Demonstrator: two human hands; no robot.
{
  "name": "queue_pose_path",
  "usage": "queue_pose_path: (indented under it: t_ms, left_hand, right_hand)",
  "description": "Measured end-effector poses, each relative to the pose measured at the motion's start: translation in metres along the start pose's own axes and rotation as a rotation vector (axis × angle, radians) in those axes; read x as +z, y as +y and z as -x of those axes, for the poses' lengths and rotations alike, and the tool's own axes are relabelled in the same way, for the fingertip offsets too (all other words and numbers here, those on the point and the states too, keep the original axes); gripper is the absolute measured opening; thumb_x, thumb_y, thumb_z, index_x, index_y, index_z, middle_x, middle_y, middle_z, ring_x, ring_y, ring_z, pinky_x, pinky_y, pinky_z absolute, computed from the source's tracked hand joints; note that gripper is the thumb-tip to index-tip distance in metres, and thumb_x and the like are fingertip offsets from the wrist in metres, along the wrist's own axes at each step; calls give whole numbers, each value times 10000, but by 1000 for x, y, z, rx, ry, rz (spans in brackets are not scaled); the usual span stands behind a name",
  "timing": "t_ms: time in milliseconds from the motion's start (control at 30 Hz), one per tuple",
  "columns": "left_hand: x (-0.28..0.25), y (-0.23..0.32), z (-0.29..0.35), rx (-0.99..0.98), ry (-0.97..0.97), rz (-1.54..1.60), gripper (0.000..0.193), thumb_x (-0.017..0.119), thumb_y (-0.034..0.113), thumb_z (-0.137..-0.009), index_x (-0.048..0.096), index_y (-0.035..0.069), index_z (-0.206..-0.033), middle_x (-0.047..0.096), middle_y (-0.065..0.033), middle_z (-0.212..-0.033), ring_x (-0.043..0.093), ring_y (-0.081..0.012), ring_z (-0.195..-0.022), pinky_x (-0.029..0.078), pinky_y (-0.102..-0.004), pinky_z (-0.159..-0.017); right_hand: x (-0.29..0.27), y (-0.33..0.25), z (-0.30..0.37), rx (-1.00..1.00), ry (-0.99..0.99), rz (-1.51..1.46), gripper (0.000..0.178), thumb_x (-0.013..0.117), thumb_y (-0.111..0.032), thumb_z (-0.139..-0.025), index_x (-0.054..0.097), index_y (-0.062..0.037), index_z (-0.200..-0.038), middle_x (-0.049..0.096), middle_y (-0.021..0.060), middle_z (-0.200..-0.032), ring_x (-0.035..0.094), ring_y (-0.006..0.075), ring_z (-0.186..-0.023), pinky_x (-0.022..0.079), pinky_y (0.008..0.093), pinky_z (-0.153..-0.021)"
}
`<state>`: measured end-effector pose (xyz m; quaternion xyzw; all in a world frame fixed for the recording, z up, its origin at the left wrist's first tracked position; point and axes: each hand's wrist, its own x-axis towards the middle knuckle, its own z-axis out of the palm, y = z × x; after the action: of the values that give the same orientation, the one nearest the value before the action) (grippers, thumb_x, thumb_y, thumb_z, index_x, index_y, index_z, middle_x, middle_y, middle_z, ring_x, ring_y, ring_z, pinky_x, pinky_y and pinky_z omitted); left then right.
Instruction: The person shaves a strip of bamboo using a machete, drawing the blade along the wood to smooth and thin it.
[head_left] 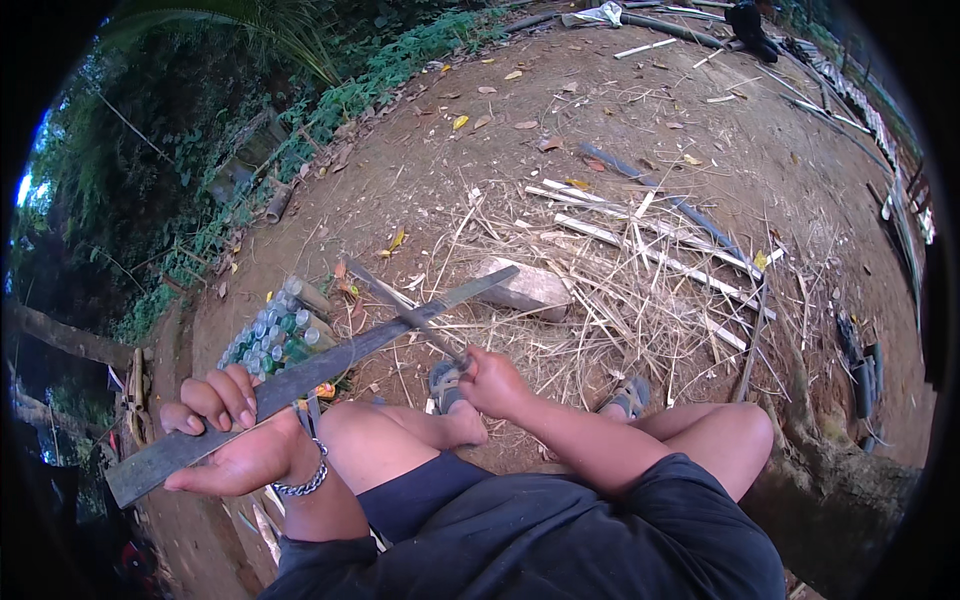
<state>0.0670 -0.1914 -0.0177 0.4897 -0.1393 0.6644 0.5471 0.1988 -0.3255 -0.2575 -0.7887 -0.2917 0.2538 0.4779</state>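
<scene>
A long, dark, flat slat, likely split bamboo (330, 372), slants from the lower left up toward the middle. My left hand (235, 425) is closed on its near part, palm beneath and fingers curled over the upper edge; a chain bracelet circles that wrist. In my right hand (492, 384) is a long-bladed knife (385, 295), gripped by its handle. Its blade points up and left and crosses the slat beyond my left hand; whether the two touch is hard to tell. The fist mostly hides the handle.
A wooden block (525, 290) lies ahead among thin shavings (610, 310) and pale split strips (650, 250). Clear and green bottles (275, 335) cluster at the left. A grey-blue pole (670, 195) rests beyond. Gnarled wood (830, 475) stands by my right knee.
</scene>
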Motion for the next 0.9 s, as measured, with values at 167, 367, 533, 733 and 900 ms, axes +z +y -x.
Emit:
queue_pose_path:
  t_ms: [167,367,533,733,900]
  left_hand:
    - [2,6,13,-13,-25,60,600,512,705,-844,363,125,-801,327,12,-600,311,-87,-441,247,-245,-465]
    - [3,9,21,-28,-99,120,580,532,685,-847,349,136,-813,344,20,-595,302,-81,-434,240,-249,-475]
    - [1,2,19,-22,-134,56,553,561,664,-845,329,163,-811,344,35,-579,304,-81,-427,248,-243,-480]
    - [-9,8,19,-61,-224,102,548,573,657,-842,318,174,-804,337,43,-563,312,-68,-430,253,-215,-468]
    - [-7,2,19,-15,-266,233,538,638,613,-825,324,180,-769,346,75,-514,307,-13,-372,205,-158,-396]
  right_hand:
    - [-14,28,-16,19,58,57,339,610,-158,-782,574,-6,-1083,650,259,-851,647,411,-839,514,481,-755]
    - [-27,24,-21,269,61,-56,285,591,-156,-793,563,8,-1023,634,261,-809,636,423,-786,509,495,-736]
    - [-19,22,-24,95,15,31,249,581,-169,-808,562,2,-988,635,263,-832,634,423,-818,505,499,-756]
    - [-8,26,-11,1,19,0,226,599,-144,-760,569,-3,-934,622,240,-782,621,426,-749,502,466,-708]
    - [-37,-1,-4,-150,-54,119,271,614,-178,-778,581,3,-976,648,248,-857,641,413,-818,498,488,-735]
